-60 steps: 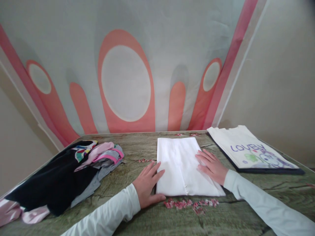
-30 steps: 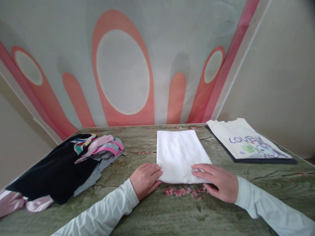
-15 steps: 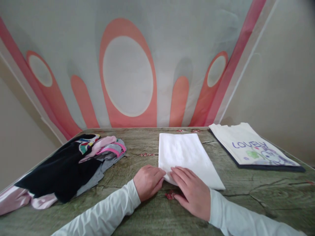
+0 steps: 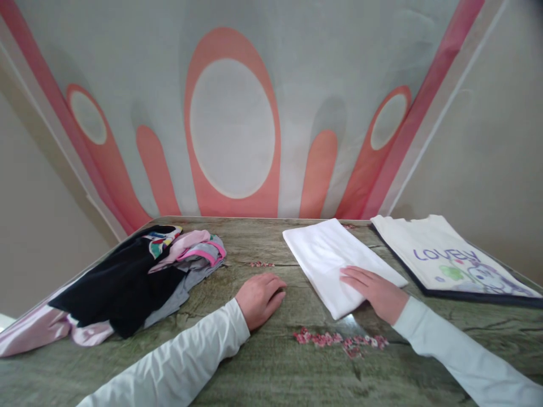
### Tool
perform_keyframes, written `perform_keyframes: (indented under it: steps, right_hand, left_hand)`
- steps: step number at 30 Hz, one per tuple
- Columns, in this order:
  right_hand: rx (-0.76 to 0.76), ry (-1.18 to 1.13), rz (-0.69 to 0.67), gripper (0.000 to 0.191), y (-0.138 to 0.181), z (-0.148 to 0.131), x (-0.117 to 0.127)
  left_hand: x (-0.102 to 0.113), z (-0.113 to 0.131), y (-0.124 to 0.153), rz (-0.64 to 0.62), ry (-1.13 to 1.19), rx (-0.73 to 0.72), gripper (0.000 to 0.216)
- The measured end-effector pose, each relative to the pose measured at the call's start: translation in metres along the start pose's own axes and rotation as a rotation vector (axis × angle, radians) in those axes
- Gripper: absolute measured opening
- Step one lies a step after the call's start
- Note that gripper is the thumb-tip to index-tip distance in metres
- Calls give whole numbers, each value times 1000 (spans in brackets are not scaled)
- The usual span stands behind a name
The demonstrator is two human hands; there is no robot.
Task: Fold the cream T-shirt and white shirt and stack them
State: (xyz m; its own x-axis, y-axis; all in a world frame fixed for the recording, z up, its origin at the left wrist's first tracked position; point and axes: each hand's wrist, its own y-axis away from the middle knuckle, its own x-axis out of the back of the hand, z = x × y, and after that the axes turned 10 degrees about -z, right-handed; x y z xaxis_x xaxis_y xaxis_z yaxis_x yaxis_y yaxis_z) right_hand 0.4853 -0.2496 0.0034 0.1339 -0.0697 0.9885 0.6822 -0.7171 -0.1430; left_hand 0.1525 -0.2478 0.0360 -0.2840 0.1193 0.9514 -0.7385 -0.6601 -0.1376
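Observation:
A folded white garment (image 4: 326,254) lies turned at an angle on the table, right of the middle. My right hand (image 4: 377,291) is at its near right edge, fingers stretched together over the top; the thumb is out of sight, apparently beneath the edge. My left hand (image 4: 261,299) rests on the tabletop to the left of the garment, apart from it. Its fingers are curled together with nothing visible in them.
A heap of clothes (image 4: 123,282), black, pink and grey, covers the table's left side. At the right lies a folded cream shirt (image 4: 441,260) lettered "LOVELY", on dark cloth. The wood-patterned tabletop (image 4: 254,362) has printed pink flowers and meets a wall panel (image 4: 297,73) behind.
The white garment has turned and shifted right with my right hand, baring the printed flowers. My left hand has let go of its near left corner and stays about where it was.

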Motion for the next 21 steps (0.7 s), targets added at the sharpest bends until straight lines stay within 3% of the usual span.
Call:
perform_keyframes:
  steps: [4, 9, 14, 21]
  right_hand:
    - [-147, -113, 85, 69, 22, 45, -12]
    - [-226, -191, 88, 71, 32, 68, -18]
    - [-208, -132, 34, 72, 30, 63, -16]
    - [-211, -78, -126, 77, 43, 22, -1]
  left_hand:
    - [-10, -22, -25, 46, 31, 25, 28]
    - [-27, -72, -90, 184, 203, 109, 51]
    - [-34, -99, -129, 151, 426, 145, 63]
    - [-23, -106, -125, 89, 604, 156, 47]
